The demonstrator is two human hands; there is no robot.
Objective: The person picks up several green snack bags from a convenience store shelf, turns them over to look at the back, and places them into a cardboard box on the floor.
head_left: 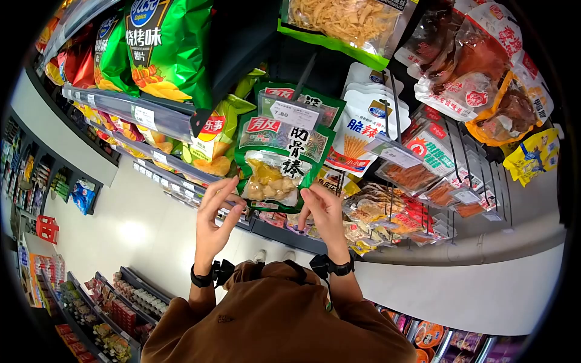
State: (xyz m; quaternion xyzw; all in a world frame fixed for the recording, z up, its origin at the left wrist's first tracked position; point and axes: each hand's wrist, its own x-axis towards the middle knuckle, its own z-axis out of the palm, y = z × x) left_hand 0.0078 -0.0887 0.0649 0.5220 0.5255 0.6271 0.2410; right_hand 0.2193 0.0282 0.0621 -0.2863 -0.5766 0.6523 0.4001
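Faced a shelf (pixel 115 105) in the upper left of the frame, bearing a green chip bag (pixel 169 54). Saw a pouch (pixel 281 163) at the centre, in front of another like it. Had the left hand (pixel 213 212) at its lower left corner, with thumb and fingers apart, and the right hand (pixel 327 216) at its lower right edge; could not tell whether pinched there or merely touching. Noted a price tag (pixel 289 114) across the pouch's top.
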